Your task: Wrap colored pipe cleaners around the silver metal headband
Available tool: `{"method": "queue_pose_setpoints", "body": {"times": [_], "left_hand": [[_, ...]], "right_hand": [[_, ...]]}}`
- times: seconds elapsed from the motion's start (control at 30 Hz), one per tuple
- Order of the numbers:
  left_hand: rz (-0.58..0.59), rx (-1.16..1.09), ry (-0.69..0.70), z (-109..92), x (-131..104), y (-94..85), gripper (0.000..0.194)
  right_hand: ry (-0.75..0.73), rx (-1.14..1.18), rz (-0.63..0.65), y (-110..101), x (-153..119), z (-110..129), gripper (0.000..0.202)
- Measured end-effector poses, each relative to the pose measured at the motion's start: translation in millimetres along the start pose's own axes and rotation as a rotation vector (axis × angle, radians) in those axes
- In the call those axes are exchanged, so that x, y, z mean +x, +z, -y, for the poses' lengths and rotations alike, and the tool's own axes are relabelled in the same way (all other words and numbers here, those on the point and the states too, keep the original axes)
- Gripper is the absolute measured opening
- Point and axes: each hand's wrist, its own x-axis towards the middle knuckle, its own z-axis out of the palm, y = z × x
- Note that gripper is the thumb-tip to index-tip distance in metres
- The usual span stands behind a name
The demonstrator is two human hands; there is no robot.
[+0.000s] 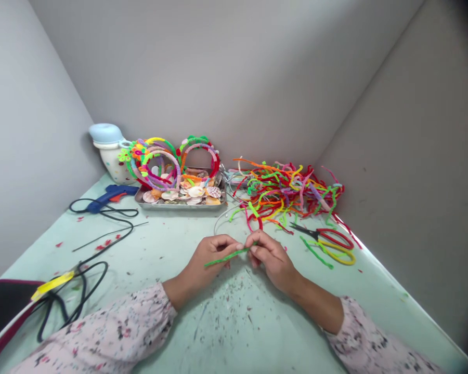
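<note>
A green stem is pinched a bit below centre frame, by thumb and fingertips of both the left hand and the right hand, each pretty much curled closed. Whether anything else is gripped can't really be told. Scissors are laid at right, loads of stems are heaped right of centre, and headbands are propped on a shell tray left of centre.

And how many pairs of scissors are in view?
1: the scissors lie on the table, to the right of the right hand, at the near edge of the coloured pile. Any others under the pile would be hidden.
</note>
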Motion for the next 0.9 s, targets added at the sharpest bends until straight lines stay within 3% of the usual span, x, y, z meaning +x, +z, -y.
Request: {"method": "queue_pose_setpoints", "body": {"times": [0.2,0.9], "left_hand": [[-0.049,0.038,-0.012,3.1,1.7,0.5,0.032],[-0.025,0.035,-0.035,0.8,0.5,2.4,0.022]], "right_hand": [[0.006,0.011,0.005,0.0,0.8,-1.8,0.010],[0.045,0.065,-0.006,1.1,0.4,-3.2,0.009]]}}
